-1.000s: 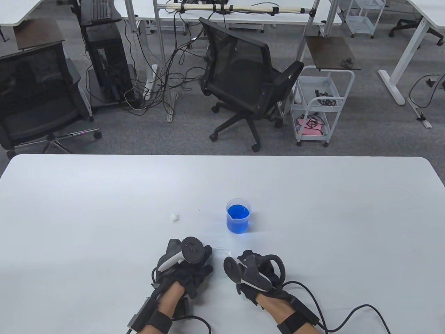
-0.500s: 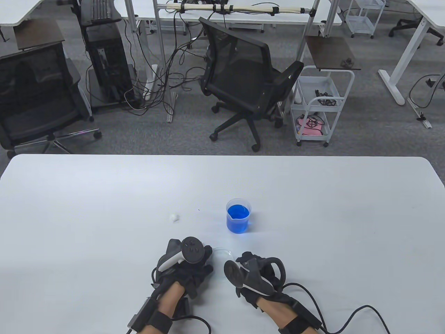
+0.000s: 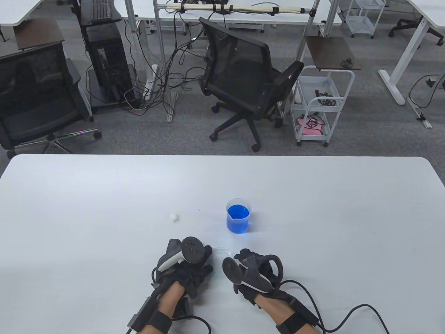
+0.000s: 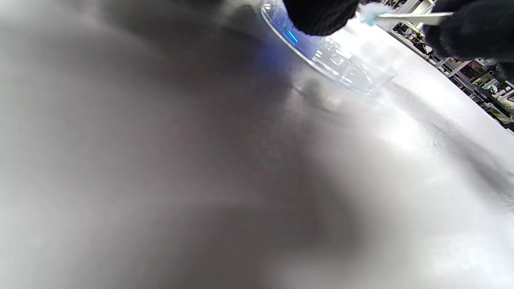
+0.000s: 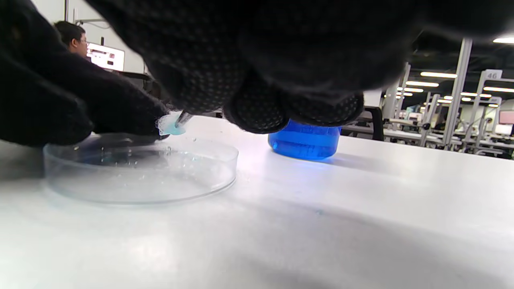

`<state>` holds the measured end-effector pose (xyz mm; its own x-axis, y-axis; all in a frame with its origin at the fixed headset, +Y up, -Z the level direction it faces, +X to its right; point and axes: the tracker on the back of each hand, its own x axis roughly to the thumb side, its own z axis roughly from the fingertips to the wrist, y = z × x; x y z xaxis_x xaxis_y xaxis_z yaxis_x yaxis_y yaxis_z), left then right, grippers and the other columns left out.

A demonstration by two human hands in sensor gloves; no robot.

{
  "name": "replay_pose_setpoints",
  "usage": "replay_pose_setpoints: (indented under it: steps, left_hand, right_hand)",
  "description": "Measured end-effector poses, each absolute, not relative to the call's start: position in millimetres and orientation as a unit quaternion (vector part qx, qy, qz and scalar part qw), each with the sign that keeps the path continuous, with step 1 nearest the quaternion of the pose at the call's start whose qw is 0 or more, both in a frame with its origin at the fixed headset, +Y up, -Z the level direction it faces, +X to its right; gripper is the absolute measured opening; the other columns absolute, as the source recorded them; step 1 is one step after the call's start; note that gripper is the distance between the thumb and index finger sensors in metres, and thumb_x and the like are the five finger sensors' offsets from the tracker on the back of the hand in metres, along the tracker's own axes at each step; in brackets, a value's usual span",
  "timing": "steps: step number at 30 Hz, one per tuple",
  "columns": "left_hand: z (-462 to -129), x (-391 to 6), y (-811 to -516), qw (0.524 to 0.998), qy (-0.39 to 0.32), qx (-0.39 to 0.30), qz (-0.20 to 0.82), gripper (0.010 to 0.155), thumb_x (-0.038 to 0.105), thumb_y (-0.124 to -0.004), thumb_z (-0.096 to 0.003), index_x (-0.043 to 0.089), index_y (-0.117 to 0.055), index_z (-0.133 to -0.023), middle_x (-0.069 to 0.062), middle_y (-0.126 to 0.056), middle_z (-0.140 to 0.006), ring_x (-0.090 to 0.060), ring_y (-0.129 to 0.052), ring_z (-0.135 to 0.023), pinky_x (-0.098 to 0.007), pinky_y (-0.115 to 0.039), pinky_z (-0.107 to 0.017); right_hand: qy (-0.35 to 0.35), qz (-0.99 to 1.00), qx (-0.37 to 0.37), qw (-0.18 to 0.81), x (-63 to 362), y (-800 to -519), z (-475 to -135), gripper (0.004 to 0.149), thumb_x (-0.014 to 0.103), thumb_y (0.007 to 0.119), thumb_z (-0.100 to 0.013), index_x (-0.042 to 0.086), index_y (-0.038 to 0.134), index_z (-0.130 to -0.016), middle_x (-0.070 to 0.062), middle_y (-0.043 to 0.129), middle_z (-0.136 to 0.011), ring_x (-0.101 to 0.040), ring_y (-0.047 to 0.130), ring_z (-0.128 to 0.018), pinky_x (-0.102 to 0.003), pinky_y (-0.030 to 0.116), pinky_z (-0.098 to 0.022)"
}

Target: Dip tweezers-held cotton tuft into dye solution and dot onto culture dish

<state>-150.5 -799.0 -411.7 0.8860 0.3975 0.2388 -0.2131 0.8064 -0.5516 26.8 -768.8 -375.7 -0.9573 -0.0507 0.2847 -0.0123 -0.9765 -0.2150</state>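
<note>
A clear culture dish (image 3: 222, 250) lies on the white table between my hands; it also shows in the right wrist view (image 5: 140, 172) and the left wrist view (image 4: 341, 68). My right hand (image 3: 241, 259) pinches metal tweezers (image 4: 413, 17) that hold a cotton tuft (image 5: 170, 125) stained light blue, just above the dish's rim. My left hand (image 3: 205, 259) holds the dish at its left rim; its fingers (image 5: 80, 104) reach over the edge. A beaker of blue dye (image 3: 238, 215) stands behind the dish.
A loose white cotton ball (image 3: 174, 217) lies on the table to the left of the beaker. Glove cables (image 3: 347, 313) trail off the front edge at right. An office chair (image 3: 243, 80) and a white cart (image 3: 320, 104) stand beyond the table's far edge.
My right hand drew back slightly toward me, then moved forward and left to the dish again. My left hand, the dish and the beaker have not moved.
</note>
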Motion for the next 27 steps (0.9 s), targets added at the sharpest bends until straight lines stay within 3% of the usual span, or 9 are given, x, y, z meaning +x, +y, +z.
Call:
replay_pose_setpoints:
  steps: [5, 15, 23, 27]
  left_hand:
    - [-412, -150, -799, 0.934, -0.176, -0.266, 0.164, 0.067, 0.039, -0.062, -0.0635, 0.020, -0.025, -0.116, -0.020, -0.011, -0.123, -0.050, -0.009, -0.106, -0.077, -0.015, -0.066]
    - [-411, -149, -799, 0.934, -0.175, -0.266, 0.162, 0.067, 0.039, -0.061, -0.0636, 0.019, -0.025, -0.115, -0.020, -0.012, -0.123, -0.050, -0.009, -0.106, -0.077, -0.015, -0.066]
    - [-410, -148, -799, 0.934, -0.175, -0.266, 0.161, 0.067, 0.039, -0.061, -0.0636, 0.019, -0.025, -0.116, -0.021, -0.012, -0.123, -0.050, -0.009, -0.106, -0.077, -0.016, -0.066]
    - [-410, -148, -799, 0.934, -0.175, -0.265, 0.161, 0.067, 0.039, -0.061, -0.0635, 0.019, -0.025, -0.116, -0.020, -0.012, -0.123, -0.050, -0.010, -0.106, -0.077, -0.016, -0.066]
  right_hand:
    - [0.088, -0.984, -0.149, 0.028, 23, -783, -382, 0.041, 0.029, 0.092, -0.026, -0.001, 0.109, -0.049, -0.024, 0.103, -0.051, -0.016, 0.098, -0.014, -0.031, 0.088, -0.003]
    - [0.117, -0.985, -0.129, 0.000, 29, -765, -387, 0.041, 0.028, 0.092, -0.026, -0.001, 0.109, -0.049, -0.025, 0.103, -0.051, -0.016, 0.098, -0.014, -0.031, 0.088, -0.003]
    - [0.089, -0.987, -0.133, 0.033, 22, -782, -392, 0.041, 0.029, 0.092, -0.026, -0.002, 0.109, -0.048, -0.024, 0.104, -0.051, -0.016, 0.098, -0.015, -0.031, 0.088, -0.003]
    - [0.099, -0.987, -0.128, 0.023, 25, -777, -393, 0.041, 0.028, 0.092, -0.026, -0.002, 0.109, -0.048, -0.025, 0.104, -0.051, -0.016, 0.098, -0.014, -0.031, 0.088, -0.003]
